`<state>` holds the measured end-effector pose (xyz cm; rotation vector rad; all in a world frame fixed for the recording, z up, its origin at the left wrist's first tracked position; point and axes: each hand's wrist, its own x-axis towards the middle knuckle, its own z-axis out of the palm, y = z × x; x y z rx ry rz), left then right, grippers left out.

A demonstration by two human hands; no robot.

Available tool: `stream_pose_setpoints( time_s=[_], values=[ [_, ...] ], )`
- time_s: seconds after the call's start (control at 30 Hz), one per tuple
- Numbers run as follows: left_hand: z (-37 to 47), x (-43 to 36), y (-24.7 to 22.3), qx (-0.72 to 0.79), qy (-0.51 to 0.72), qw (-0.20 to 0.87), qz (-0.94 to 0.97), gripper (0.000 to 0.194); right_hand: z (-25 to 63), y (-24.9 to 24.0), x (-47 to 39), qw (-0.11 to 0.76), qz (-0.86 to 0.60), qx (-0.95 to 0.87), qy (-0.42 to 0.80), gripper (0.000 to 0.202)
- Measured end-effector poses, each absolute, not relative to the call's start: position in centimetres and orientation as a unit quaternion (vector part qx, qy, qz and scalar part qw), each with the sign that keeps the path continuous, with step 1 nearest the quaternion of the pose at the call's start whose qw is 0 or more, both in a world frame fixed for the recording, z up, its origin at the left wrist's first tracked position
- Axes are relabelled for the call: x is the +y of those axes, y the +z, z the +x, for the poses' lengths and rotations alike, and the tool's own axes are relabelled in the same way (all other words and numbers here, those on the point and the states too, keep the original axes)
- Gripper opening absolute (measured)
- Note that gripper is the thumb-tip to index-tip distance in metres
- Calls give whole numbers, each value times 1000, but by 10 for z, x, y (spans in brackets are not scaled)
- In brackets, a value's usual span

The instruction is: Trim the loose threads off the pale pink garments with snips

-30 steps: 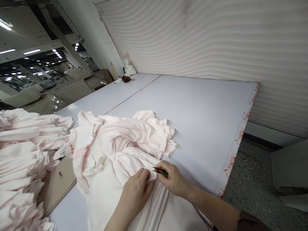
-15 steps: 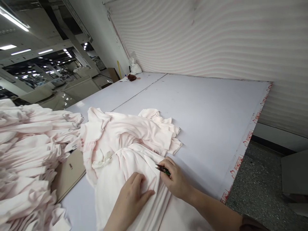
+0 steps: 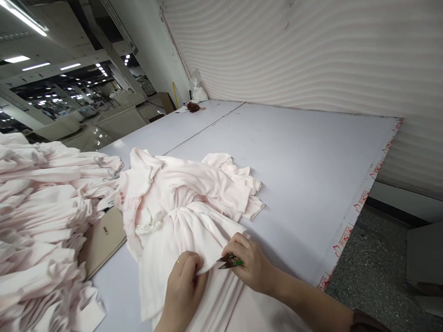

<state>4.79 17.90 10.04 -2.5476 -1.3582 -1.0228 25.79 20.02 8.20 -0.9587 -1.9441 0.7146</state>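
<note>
A pale pink garment [image 3: 207, 184] with gathered folds and a ruffled end lies spread over the table in front of me. My left hand [image 3: 185, 281] pinches a fold of its cloth, thumb and fingers closed near the lower part. In my right hand [image 3: 251, 263] is a pair of thread snips [image 3: 226, 263] with dark pointed blades and green on the handle. The blades are parted and point left, just beside the pinched fold. Whether they touch the cloth I cannot tell. A whitish tied bundle [image 3: 150, 224] rests on the garment's left part.
Heaped pink garments [image 3: 41, 221] fill the left side, beside a tan cardboard piece [image 3: 104, 240]. The pale table [image 3: 304, 175] has a taped right edge with red print. A brown tuft [image 3: 193, 107] and a white plastic bag [image 3: 198, 92] sit at the far end, by quilted wall sheeting [image 3: 294, 55].
My left hand has closed on a fold of the cloth and lifted it slightly. My right hand has turned the snips lower, and their blades now show parted. The view has shifted slightly.
</note>
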Motion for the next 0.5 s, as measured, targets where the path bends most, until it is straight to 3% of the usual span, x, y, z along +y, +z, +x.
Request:
stream_pose_setpoints(
  time_s=[0.2,0.5],
  values=[
    [47,175,94,-375,-425,68,-821,26,265,96,196,383,-393,-770,326,22],
    [51,174,96,-376,-427,66,-820,27,259,102,199,391,-356,-793,304,19]
  ],
)
